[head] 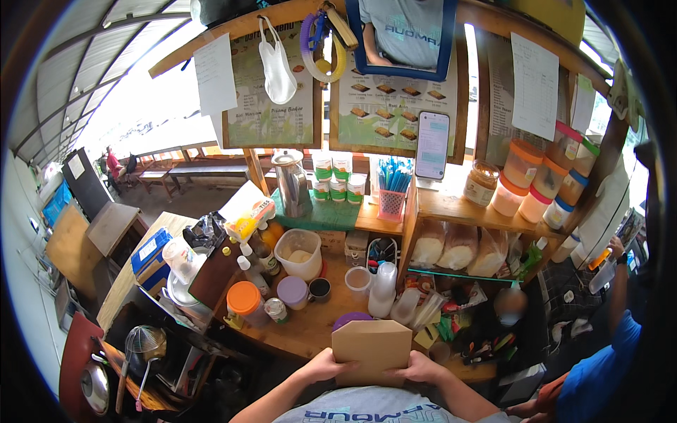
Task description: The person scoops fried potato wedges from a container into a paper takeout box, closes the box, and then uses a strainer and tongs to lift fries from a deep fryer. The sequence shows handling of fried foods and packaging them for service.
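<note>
A brown cardboard food box or folded paperboard piece (372,346) is held upright in front of my body, over the counter's near edge. My left hand (329,366) grips its lower left side, and my right hand (418,368) grips its lower right side, thumbs on the near face. Just behind the board, a purple lid (351,319) shows partly. Farther back on the wooden counter are a stack of clear plastic cups (383,291), an empty clear tub (359,279), a dark mug (319,290), a lilac-lidded container (292,292) and an orange-lidded jar (245,299).
A white tub (298,254), a metal pitcher (292,182) and bagged bread (458,248) stand farther back. A phone (432,144) leans upright on the shelf. A whisk and ladle (143,346) hang at left. Another person in a blue shirt (603,365) is at right.
</note>
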The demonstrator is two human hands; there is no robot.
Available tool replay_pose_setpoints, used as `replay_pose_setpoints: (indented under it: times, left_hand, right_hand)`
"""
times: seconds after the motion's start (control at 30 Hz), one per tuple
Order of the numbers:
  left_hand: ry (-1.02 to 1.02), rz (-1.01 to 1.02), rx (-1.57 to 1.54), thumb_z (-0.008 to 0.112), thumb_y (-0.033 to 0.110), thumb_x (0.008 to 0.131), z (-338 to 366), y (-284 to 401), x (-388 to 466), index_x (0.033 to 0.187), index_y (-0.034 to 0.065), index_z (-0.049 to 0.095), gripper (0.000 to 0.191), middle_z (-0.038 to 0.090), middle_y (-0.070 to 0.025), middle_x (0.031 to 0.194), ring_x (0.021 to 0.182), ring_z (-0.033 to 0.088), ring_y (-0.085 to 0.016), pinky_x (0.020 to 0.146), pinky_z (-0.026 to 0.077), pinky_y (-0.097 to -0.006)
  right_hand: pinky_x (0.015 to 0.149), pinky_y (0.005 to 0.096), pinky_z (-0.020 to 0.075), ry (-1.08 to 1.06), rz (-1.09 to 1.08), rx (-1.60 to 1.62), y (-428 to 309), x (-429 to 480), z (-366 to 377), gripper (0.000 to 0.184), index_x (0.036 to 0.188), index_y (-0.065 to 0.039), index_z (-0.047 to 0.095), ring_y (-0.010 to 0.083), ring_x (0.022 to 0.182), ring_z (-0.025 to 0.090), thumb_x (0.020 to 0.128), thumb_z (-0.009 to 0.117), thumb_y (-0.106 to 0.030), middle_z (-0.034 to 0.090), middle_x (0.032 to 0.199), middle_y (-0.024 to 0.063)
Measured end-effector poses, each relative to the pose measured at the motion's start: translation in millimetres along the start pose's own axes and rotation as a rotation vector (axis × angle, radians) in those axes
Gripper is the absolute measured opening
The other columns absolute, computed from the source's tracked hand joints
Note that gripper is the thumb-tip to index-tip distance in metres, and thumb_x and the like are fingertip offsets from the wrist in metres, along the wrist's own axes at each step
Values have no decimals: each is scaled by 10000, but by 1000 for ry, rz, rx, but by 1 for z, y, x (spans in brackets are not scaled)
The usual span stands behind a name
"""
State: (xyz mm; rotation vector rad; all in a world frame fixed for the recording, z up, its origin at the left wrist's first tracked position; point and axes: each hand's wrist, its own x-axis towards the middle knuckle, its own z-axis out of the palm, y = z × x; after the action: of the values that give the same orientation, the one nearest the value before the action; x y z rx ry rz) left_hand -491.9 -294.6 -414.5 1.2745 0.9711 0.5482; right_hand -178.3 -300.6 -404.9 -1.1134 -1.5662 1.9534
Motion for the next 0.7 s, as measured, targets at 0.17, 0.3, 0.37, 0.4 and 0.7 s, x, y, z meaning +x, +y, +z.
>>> replay_pose_setpoints:
  times: [0.17, 0.3, 0.37, 0.4, 0.7]
  left_hand:
    - [-90, -64, -147, 799, 308, 973, -5, 7, 5, 1276, 22, 716, 424, 738, -45, 1180, 1106, 643, -128, 1019, 504, -322]
    - [-254, -132, -157, 799, 259, 976, -9, 3, 12, 1342, 16, 640, 467, 691, -28, 1180, 1080, 627, -121, 987, 517, -308]
    - [-256, -113, -175, 799, 237, 976, -9, 2, 17, 1333, 22, 641, 446, 683, -21, 1153, 1048, 622, -107, 974, 518, -301]
    - [-262, -141, -158, 799, 226, 975, -8, 2, 18, 1328, 25, 642, 436, 679, -18, 1140, 1032, 619, -99, 967, 518, -298]
    - [-266, -81, -106, 892, 130, 859, 8, 20, 29, 1441, 15, 590, 665, 675, -79, 1354, 1258, 597, -170, 1118, 465, -347]
  right_hand:
    - [987, 313, 514, -1, 83, -106, -3, 0, -3, 374, 1262, -9, 717, 141, 1104, 650, 958, 806, -207, 741, 1186, 52]
    - [973, 302, 518, 9, 111, -5, -2, -3, -6, 403, 1253, 3, 721, 132, 1109, 649, 940, 824, -229, 738, 1180, 53]
    - [968, 297, 518, 8, 160, 116, 1, -5, -8, 422, 1252, 9, 722, 130, 1110, 650, 930, 835, -239, 736, 1175, 51]
    - [972, 293, 515, -5, 136, 133, 2, -7, -9, 423, 1253, 15, 725, 127, 1108, 652, 932, 832, -239, 738, 1182, 51]
    - [1005, 296, 500, 28, 138, 30, -1, -28, -18, 493, 1279, 17, 721, 142, 1131, 648, 931, 829, -315, 740, 1217, 73]
